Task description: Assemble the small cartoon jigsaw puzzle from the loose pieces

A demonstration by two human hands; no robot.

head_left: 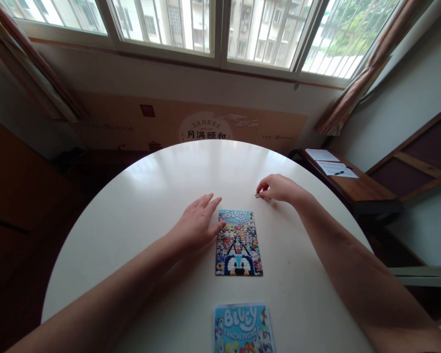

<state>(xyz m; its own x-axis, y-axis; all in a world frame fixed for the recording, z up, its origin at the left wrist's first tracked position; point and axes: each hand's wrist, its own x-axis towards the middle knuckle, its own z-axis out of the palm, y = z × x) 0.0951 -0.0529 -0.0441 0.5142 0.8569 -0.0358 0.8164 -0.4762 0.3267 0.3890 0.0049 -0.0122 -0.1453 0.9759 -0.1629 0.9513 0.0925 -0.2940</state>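
Note:
A jigsaw puzzle (238, 247) with a blue cartoon dog and the word "BLUEY" lies flat on the white table, with pale gaps in its upper half. My left hand (200, 218) is at its upper left, fingers spread, the thumb over the puzzle's left edge. Beyond the puzzle's upper right corner, my right hand (274, 189) pinches a small puzzle piece (257, 195) between thumb and fingers, close to the tabletop. Nearer to me lies a picture sheet (242, 329) with matching "BLUEY" artwork, cut off by the bottom of the view.
The round white table (106, 230) fills the middle. Behind it are a wall poster (161, 122) and windows with curtains at the sides. At the right stands a wooden side table (367, 189) with papers (329, 166) and a pen.

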